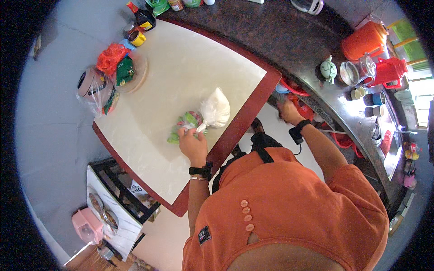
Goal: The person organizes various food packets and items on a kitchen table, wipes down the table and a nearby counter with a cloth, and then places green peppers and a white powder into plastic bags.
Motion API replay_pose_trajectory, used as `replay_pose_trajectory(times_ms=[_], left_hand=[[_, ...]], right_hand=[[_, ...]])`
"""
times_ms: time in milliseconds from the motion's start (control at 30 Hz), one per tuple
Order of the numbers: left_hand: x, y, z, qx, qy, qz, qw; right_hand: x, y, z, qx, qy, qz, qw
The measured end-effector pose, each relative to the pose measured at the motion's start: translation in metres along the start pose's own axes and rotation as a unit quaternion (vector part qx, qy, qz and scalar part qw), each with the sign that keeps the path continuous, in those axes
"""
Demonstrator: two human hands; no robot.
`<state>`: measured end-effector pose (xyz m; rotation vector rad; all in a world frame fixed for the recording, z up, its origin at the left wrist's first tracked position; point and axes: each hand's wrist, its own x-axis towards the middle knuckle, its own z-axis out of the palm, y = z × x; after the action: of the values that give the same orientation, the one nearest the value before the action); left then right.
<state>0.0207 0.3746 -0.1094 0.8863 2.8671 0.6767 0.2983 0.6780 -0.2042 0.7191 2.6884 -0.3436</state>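
Note:
My left hand (192, 145) is over the table with its fingers curled onto a crumpled green-and-pink printed plastic bag (190, 119). Right beside those fingertips is the twisted neck of a clear plastic bag full of something white (217, 107), which rests on the tabletop. My right hand (291, 110) is off the table's edge, low by the counter and near red plastic basins (301, 107). Motion blurs its fingers, so whether it holds anything cannot be made out.
The pale table (162, 78) has a dark red border. A sauce bottle (142, 18), a yellow mug (137, 38) and bagged goods (112, 59) line its far left side. Along the dark counter (271, 30) stand a teapot (328, 69), a glass jug (356, 70), red flasks (388, 71) and cups (378, 98).

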Motion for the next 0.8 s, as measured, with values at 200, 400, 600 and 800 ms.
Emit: replay_pose_trajectory(times_ms=[200, 400, 600, 800], left_hand=[[-0.004, -0.049, -0.009, -0.025, 0.016, 0.02, 0.999], [-0.014, -0.064, -0.011, -0.024, -0.003, 0.027, 0.999], [-0.006, -0.059, -0.013, -0.05, -0.022, 0.023, 0.998], [0.011, -0.037, -0.026, -0.003, -0.065, -0.04, 0.997]], right_hand=[[-0.091, -0.005, 0.058, -0.04, -0.083, 0.045, 0.995], [-0.045, -0.04, -0.074, 0.042, 0.056, 0.041, 0.997], [0.091, -0.065, -0.26, 0.05, 0.121, -0.107, 0.986], [0.276, -0.07, -0.358, -0.158, 0.239, -0.092, 0.953]])
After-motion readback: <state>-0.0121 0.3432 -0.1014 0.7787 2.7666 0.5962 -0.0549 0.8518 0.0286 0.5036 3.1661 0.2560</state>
